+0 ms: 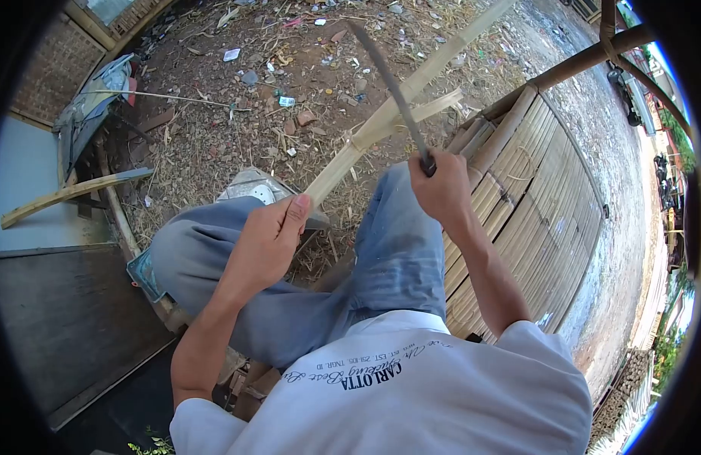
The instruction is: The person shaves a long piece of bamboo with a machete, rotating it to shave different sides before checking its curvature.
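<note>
Our left fingers [297, 208] grip a bamboo strip [335, 171]; our right fingers [452, 164] clench a knife [398, 95]. We can't make out the teal bin-like object's [142, 271] contents.

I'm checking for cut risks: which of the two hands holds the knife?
The right hand: it grips the dark knife by its handle, whereas the left hand grips a pale bamboo strip.

A white, short-sleeved cloth T-shirt [457, 379] with dark printed lettering [373, 375], "CARLOTTA" boldest, above faded blue denim jeans [396, 273]; I notice a darker smudge [406, 241] on the denim.
</note>
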Demonstrator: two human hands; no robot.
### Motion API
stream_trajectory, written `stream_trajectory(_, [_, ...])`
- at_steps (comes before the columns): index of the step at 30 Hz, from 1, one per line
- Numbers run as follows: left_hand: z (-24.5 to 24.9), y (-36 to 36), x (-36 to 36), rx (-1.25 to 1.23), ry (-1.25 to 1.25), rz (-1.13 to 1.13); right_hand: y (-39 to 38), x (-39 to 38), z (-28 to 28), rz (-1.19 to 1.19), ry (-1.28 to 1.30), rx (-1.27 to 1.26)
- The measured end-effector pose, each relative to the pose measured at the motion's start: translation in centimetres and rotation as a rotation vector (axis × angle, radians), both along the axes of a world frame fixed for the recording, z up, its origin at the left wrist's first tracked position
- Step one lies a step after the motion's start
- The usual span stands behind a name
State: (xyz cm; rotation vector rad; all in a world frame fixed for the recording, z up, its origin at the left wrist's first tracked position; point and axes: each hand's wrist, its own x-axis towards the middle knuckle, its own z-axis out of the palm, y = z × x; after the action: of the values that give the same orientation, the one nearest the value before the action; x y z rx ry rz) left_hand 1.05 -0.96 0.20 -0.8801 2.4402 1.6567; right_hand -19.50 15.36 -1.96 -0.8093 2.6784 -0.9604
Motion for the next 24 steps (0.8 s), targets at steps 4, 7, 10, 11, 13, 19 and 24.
stream_trajectory(4, [-0.4, 0.7, -0.7, -0.110, 0.135, 0.046, -0.6, 5.1, -1.4, 0.415, -0.040, 0.024])
stream_trajectory(7, [0.1, 0.5, -0.4, -0.179, 0.122, 0.038, -2.2, 1.6, -2.7, 0.241, 0.082, 0.139])
stream_trajectory(10, [0.1, 0.6, -0.2, -0.188, 0.058, 0.024, -1.3, -5.4, -2.2, -0.080, 0.043, 0.077])
stream_trajectory(11, [0.0, 0.5, -0.3, -0.185, 0.035, 0.016, -0.7, -6.9, -2.2, -0.156, 0.042, 0.071])
stream_trajectory(13, [0.2, 0.7, -0.8, -0.169, 0.041, 0.009, 0.1, -6.0, -1.2, -0.121, -0.056, -0.027])
stream_trajectory(19, [-0.1, 0.8, -1.4, -0.125, 0.029, 0.043, 1.9, 2.7, -0.2, 0.155, -0.357, -0.206])
stream_trajectory(24, [-0.6, 1.0, -1.8, -0.134, 0.090, -0.005, 1.7, 5.4, -0.6, 0.356, -0.226, -0.241])
